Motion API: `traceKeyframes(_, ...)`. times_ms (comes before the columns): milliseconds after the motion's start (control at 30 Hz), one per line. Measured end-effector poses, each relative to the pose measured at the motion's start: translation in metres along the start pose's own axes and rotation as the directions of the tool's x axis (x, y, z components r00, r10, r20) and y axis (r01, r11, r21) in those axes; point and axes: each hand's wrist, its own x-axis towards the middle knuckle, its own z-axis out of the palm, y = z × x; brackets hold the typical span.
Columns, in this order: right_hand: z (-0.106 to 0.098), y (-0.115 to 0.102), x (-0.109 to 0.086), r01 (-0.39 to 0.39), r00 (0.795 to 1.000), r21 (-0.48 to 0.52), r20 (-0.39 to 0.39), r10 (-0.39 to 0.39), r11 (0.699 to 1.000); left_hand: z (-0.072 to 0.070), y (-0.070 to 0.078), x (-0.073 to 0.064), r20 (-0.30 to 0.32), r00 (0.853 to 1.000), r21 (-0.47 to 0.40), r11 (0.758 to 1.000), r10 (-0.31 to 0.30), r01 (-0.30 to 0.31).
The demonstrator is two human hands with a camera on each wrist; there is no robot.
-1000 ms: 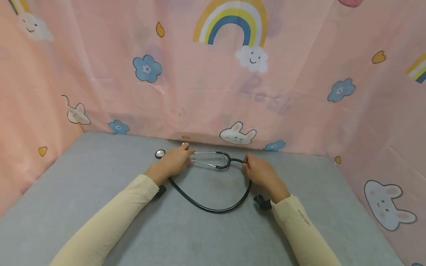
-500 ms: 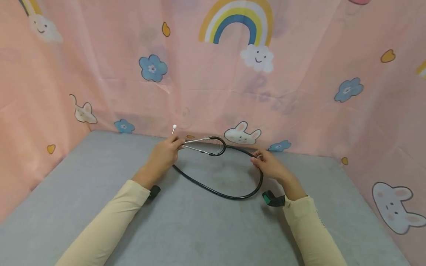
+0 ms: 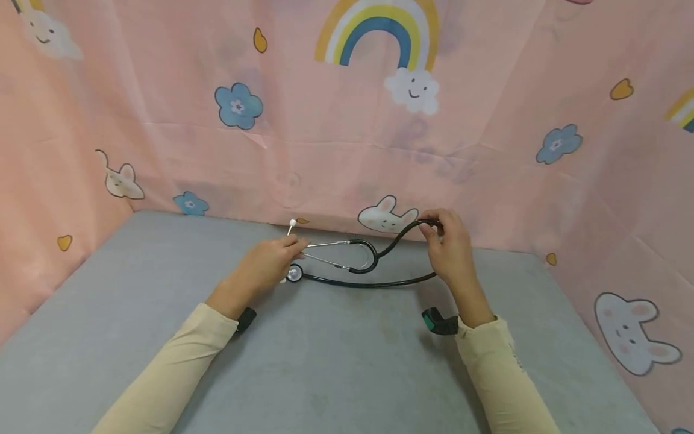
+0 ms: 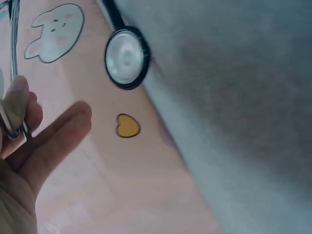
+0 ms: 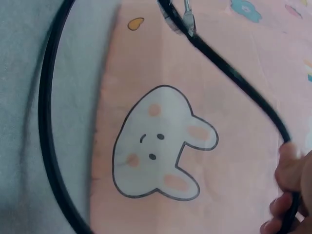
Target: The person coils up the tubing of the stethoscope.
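A stethoscope with black tubing [image 3: 368,284] is held between both hands near the table's back edge. My left hand [image 3: 265,268] pinches its metal ear tubes near the ear tips; one white ear tip [image 3: 293,223] sticks up past the fingers. In the left wrist view, thumb and index finger grip the metal while the other fingers extend. Beside that hand hangs the round chest piece [image 4: 126,57]. My right hand [image 3: 452,247] grips the tubing, raised higher than the left. From there the tube [image 5: 243,83] slopes to the yoke, and its other stretch loops back to the chest piece.
A grey cloth-covered table [image 3: 336,374] lies beneath the hands. Behind it hangs a pink curtain [image 3: 303,150] printed with rainbows, flowers and rabbits, meeting the table's back edge. Black wrist devices [image 3: 440,322] sit at both cuffs.
The right hand has moved up and right along with the tubing, whose loop has flattened. The ear tubes were lifted, then came down somewhat. The chest piece now shows right of the left hand.
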Motion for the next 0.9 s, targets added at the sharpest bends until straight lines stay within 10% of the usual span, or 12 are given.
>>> traceKeyframes(233,0.002,-0.006,-0.002,0.065,0.995,0.075,-0.075,-0.06,0.995,-0.009,0.007,0.002,0.08,0.997,-0.13,0.991,-0.011,0.022)
traceKeyframes(900,0.0,-0.028,-0.002,0.306,0.951,0.328,-0.065,-0.302,0.893,-0.009,0.021,0.014,-0.051,0.979,-0.414,0.888,0.199,-0.202)
